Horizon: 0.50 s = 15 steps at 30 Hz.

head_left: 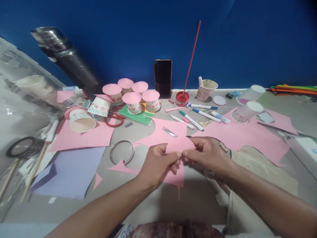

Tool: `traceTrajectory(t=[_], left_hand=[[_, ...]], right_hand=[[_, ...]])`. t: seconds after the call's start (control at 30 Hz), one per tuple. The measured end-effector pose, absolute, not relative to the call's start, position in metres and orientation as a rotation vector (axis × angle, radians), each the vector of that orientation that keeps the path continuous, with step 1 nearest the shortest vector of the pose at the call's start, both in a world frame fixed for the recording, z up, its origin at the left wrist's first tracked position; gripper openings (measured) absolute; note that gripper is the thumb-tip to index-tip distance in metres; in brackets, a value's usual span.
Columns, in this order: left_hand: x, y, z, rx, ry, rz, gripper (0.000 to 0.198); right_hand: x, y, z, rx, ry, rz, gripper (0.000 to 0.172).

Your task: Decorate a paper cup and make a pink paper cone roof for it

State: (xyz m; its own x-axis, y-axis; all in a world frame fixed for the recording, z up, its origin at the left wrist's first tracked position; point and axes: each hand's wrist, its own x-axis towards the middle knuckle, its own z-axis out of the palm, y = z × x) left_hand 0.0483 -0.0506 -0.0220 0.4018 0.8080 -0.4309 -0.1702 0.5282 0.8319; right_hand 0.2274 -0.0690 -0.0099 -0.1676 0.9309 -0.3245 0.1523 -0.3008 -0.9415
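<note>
A rounded piece of pink paper [180, 144] is held up between my two hands, over the table's front middle. My left hand [160, 158] pinches its left edge, thumb on the near face. My right hand [206, 152] pinches the right side, its thumb close to the left one. Just beyond the paper lies a small pair of silver scissors [169, 132] on a larger cut pink sheet [158, 127]. Several decorated paper cups with pink cone tops [131, 98] stand at the back left. One more decorated cup [83, 120] lies on its side.
A phone [162, 78] leans on the blue wall beside a red paint pot [182, 98] with a stick in it. Several markers [192, 120] lie behind my hands. A tape roll [122, 152] and purple paper [71, 172] are left; a beige cloth [262, 175] is right.
</note>
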Motion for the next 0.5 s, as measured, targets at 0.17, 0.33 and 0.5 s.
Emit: traceTrajectory(t=[0.17,0.33,0.5], left_hand=[[0.0489,-0.0512,-0.0232,0.832,0.973,0.664,0.021],[0.0486,-0.0515,-0.0246,0.897,1.017,0.633,0.022],[0.0484,-0.0512,-0.0272,0.995,1.084,0.624,0.018]], right_hand=[[0.2241,-0.0707,-0.0135,-1.415,-1.300,1.517,0.010],[0.2205,-0.0734,-0.0113,-1.460,-1.387,1.381,0.014],[0.2174,-0.0764,-0.0137,-1.535,-1.492,1.221,0.014]])
